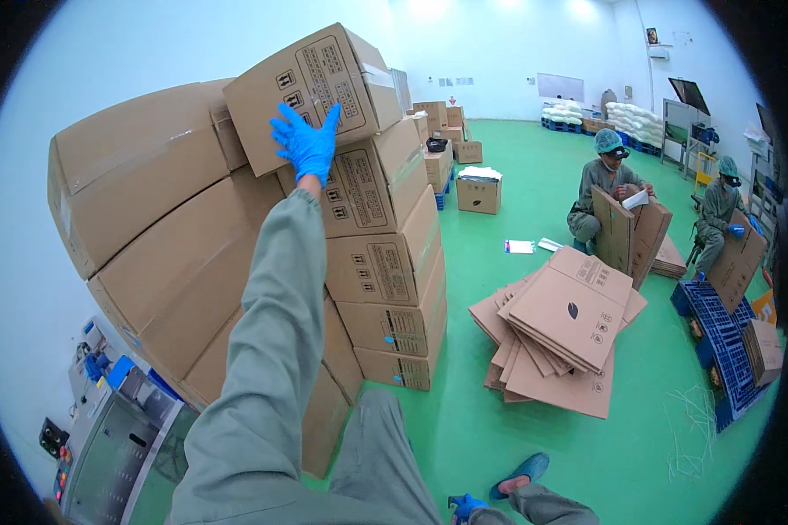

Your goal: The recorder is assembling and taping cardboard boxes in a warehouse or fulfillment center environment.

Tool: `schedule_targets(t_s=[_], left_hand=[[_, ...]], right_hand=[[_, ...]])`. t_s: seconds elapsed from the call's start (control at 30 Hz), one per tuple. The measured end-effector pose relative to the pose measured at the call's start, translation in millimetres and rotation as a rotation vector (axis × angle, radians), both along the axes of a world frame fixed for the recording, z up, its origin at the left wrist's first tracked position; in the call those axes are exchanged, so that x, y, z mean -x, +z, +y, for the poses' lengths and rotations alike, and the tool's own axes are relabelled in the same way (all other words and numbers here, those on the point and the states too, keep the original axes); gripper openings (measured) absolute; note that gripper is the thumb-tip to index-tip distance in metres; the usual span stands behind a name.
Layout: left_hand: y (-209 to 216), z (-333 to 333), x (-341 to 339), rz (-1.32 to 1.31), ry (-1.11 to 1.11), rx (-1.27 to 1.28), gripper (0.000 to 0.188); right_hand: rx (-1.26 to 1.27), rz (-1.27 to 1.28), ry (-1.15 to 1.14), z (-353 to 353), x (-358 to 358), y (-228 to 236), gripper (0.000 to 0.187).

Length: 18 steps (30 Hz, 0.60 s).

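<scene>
My left hand (pixel 306 144), in a blue glove, lies with fingers spread against the side of the top cardboard box (pixel 263 101). That box sits tilted on a tall stack of closed boxes (pixel 372 271), about as high as my raised arm. My right hand (pixel 470 507), also gloved in blue, is low at the bottom edge, beside my leg. Its fingers look curled around a small dark object (pixel 453 502), mostly cut off by the frame, so I cannot tell its kind.
Large taped boxes (pixel 175 236) adjoin the stack on the left. Flattened cartons (pixel 569 315) lie piled on the green floor (pixel 464 420). At right, two people (pixel 600 188) handle cardboard near a blue pallet (pixel 722 337). Loose white straps (pixel 696 429) lie there; a metal machine (pixel 114 446) stands lower left.
</scene>
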<state>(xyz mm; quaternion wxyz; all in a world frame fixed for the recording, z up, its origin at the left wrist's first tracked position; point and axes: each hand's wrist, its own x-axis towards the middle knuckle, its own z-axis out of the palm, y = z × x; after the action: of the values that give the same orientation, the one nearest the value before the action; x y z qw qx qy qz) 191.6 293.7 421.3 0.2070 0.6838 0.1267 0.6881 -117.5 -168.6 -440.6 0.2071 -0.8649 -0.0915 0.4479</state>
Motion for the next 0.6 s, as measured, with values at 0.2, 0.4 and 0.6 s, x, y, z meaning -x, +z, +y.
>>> schedule_targets(t_s=[0.2, 0.4, 0.6], left_hand=[[-18, 63, -30, 0.293, -0.118, 0.041, 0.140], [-20, 105, -62, 0.273, -0.202, -0.094, 0.135], [-34, 121, -86, 0.191, -0.174, -0.127, 0.120]], right_hand=[[0.005, 0.024, 0.004, -1, 8, -8, 0.081], [0.013, 0.047, -0.051, -1, -5, 18, 0.081], [-0.012, 0.036, -0.064, 1, 12, 1, 0.081]])
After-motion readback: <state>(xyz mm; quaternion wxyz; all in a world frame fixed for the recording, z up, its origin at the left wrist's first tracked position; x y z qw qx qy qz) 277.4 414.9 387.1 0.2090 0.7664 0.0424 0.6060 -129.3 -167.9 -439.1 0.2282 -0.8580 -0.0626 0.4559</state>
